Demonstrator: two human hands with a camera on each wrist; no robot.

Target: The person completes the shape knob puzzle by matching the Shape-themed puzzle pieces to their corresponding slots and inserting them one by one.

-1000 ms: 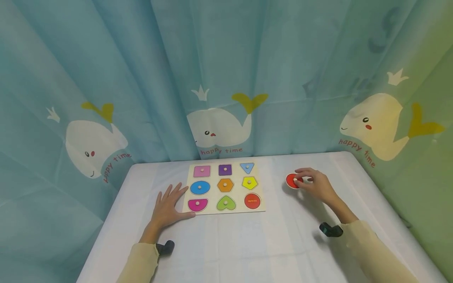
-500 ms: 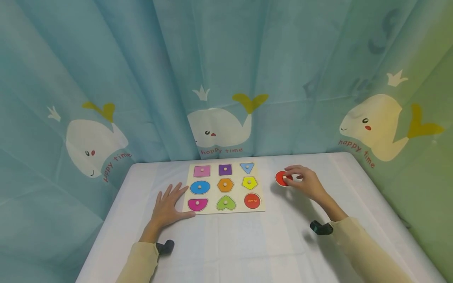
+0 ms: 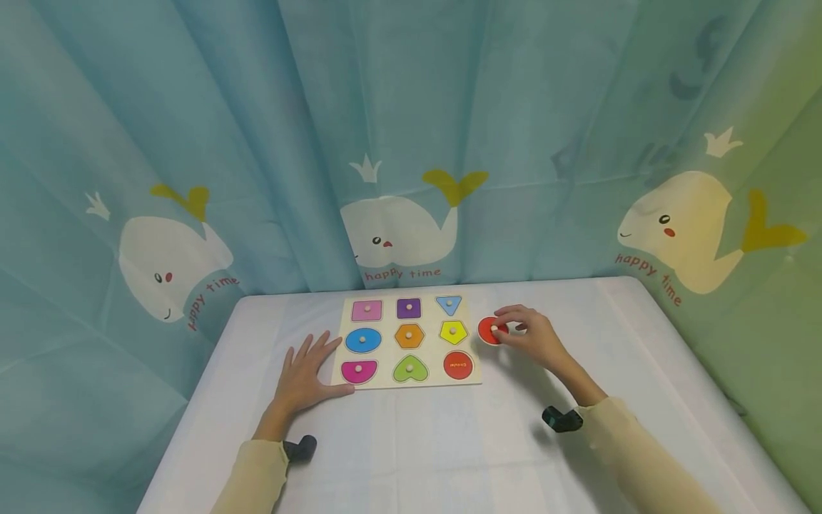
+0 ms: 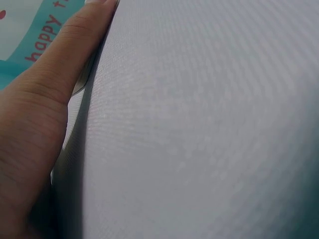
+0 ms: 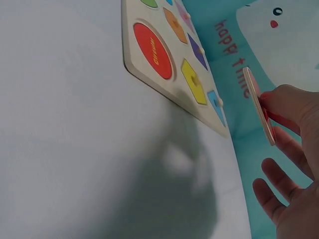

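My right hand (image 3: 531,338) pinches a round red puzzle piece (image 3: 488,331) by its small knob, just off the right edge of the puzzle board (image 3: 427,382). In the right wrist view the piece (image 5: 258,105) is held above the table, its thin wooden edge showing. At the board's left side my left hand (image 3: 305,378) lies with fingers spread, fingertips and thumb at the edge. The red circular recess (image 3: 458,365), printed with a word, is at the board's near right corner. Other knobbed pieces sit in the board, among them a yellow pentagon (image 3: 453,333) and a green heart (image 3: 410,369).
A white cloth covers the table (image 3: 411,450). Behind it hangs a blue-green curtain (image 3: 526,143) with whale prints, reaching the table's back edge. Dark wrist cameras stick out from both sleeves, such as the right wrist camera (image 3: 561,420).
My right hand has carried the red round piece leftward, from well right of the board to close beside its right edge. The left hand and the board have stayed in place.
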